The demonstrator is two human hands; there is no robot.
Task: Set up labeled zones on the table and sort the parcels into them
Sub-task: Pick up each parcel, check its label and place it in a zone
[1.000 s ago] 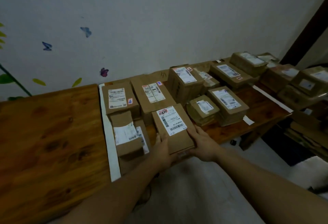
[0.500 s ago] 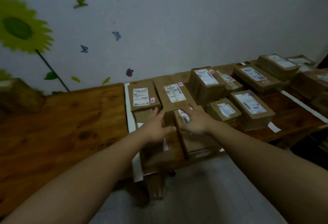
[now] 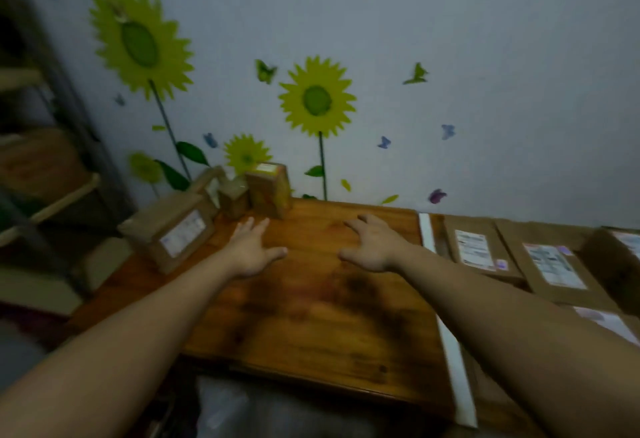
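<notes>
Both arms are reaching forward over the bare middle of the bench [image 3: 311, 316]. The left hand [image 3: 254, 250] is stretching out palm down, its fingers [image 3: 247, 228] lying straight and loosely spread with the thumb pointing off to the right, and it is holding nothing. The right hand [image 3: 375, 247] is hanging palm down, apart from the left, with its fingers [image 3: 362, 222] slightly bent and spread, also holding nothing. Whether either palm is touching the wood I cannot tell.

A white strip [image 3: 450, 351] is running across the bench from the wall side to the near edge, just right of the right hand. Beyond it, brown labelled parcels [image 3: 479, 250] are lying flat side by side, their white shipping labels facing up. At the far left corner of the bench a second group is sitting. A large box [image 3: 173, 231] is lying at the edge with its label facing the camera. Behind it an upright box [image 3: 270, 191] and a smaller box [image 3: 233, 198] are standing near the wall [image 3: 485, 56], which is carrying sunflower stickers [image 3: 317, 98]. The print on the labels is showing too blurred to read.
</notes>
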